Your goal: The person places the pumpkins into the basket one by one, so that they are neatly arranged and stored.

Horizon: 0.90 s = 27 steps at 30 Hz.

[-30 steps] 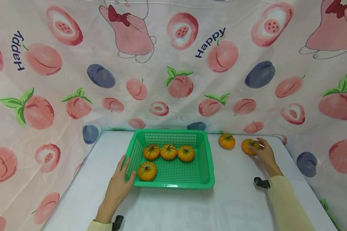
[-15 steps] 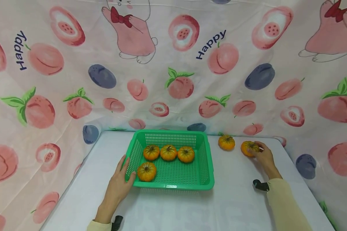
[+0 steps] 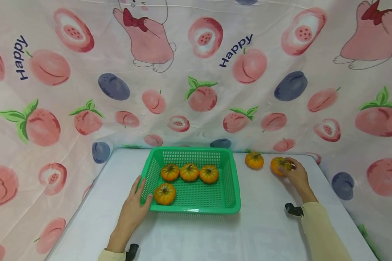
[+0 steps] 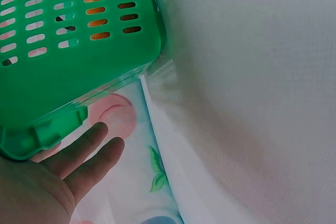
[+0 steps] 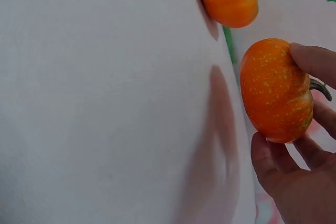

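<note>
In the head view, my right hand [image 3: 296, 177] holds a small orange pumpkin [image 3: 278, 165] at the right of the table. Thumb and fingers grip its sides in the right wrist view, the pumpkin's [image 5: 275, 93] dark stem pointing between them. A strip of table shows between this pumpkin and its shadow. Another pumpkin [image 3: 254, 161] sits just left of it, near the back edge. My left hand [image 3: 133, 212] rests at the left rim of a green plastic basket [image 3: 209, 210], fingers extended along its outside; the left wrist view hides the thumb. Several pumpkins [image 3: 189, 172] lie inside the basket.
The white table [image 3: 196, 239] ends at a fruit-print cloth [image 3: 179, 72] that hangs behind it and at both sides. Black camera mounts [image 3: 294, 209] stick out at both wrists. The basket takes up the middle of the table's back half.
The head view has shifted very slightly. My right hand stays at the same pumpkin and my left hand stays at the basket rim.
</note>
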Tool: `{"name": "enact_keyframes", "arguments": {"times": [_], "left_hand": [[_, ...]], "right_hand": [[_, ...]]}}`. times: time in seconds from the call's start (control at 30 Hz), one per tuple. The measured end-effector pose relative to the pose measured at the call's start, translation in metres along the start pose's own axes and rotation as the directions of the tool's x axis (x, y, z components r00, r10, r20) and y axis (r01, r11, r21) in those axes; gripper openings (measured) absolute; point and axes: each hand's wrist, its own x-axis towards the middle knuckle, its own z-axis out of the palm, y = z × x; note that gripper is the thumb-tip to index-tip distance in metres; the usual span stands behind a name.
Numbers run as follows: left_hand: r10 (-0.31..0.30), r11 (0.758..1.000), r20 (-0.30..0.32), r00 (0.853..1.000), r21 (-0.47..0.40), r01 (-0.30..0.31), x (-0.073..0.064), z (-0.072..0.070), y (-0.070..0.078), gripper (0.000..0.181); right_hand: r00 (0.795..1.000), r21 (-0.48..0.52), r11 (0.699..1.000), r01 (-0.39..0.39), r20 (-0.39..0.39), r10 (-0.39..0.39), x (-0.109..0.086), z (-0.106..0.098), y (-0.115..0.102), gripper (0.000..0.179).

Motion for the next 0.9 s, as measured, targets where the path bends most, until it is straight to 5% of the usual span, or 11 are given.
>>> {"name": "enact_keyframes", "arguments": {"times": [0.63, 0.9], "left_hand": [[0.024, 1.0, -0.027, 0.999, 0.013, -0.023, 0.0, -0.001, 0.003, 0.066], [0.0, 1.0, 0.014, 1.0, 0.008, 0.0, 0.0, -0.002, 0.003, 0.066]], "right_hand": [[0.987, 0.016, 0.987, 0.157, -0.03, -0.157, -0.028, -0.012, -0.035, 0.074], [0.982, 0.034, 0.981, 0.191, -0.02, -0.19, -0.043, -0.01, -0.053, 0.075]]}}
